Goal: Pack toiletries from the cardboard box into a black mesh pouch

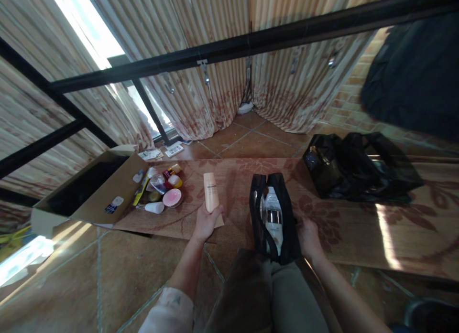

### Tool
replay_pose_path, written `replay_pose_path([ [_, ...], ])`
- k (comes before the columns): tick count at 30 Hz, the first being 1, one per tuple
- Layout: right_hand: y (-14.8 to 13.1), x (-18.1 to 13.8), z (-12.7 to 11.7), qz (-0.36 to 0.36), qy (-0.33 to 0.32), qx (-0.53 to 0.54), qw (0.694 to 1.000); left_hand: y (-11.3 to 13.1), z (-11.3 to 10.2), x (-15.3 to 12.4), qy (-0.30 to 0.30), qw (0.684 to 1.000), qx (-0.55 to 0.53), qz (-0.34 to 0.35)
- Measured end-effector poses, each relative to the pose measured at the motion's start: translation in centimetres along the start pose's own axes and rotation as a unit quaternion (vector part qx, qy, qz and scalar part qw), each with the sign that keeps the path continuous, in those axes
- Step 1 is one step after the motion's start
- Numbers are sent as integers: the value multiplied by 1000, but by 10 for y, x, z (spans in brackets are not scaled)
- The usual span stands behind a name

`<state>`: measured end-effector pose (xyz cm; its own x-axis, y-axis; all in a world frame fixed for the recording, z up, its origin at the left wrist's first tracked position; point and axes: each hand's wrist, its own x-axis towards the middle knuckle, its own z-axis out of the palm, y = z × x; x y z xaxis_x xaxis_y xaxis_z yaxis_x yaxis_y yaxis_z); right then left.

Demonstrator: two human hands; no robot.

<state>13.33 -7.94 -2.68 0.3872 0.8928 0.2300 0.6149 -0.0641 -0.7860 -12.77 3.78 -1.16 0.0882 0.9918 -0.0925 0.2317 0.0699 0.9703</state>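
Note:
A peach-coloured cosmetic bottle [211, 189] stands up out of my left hand [207, 222], whose fingers are closed round its lower end. By that hand a small pale flat piece [219, 221] pokes out; what it is I cannot make out. Just right of it is a black zip pouch [291, 228], unzipped, with a clear-and-white bottle [273, 218] and other items inside. My right hand [306, 235] grips the pouch's right side, its fingertips partly hidden behind the fabric.
Several cosmetics, among them a round pink container [172, 198], lie beside an open cardboard box [103, 192] at left. Black glossy bags [358, 170] sit at right on the patterned runner [344, 237]. A dark metal rail [222, 48] crosses before the curtains [201, 17].

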Motion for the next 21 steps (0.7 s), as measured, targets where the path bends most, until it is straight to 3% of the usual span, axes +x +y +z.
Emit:
replay_pose_path([
  [21,6,-1,1,0,-8,-2,1000,-2,-4,-1,-36,999,-38,9],
])
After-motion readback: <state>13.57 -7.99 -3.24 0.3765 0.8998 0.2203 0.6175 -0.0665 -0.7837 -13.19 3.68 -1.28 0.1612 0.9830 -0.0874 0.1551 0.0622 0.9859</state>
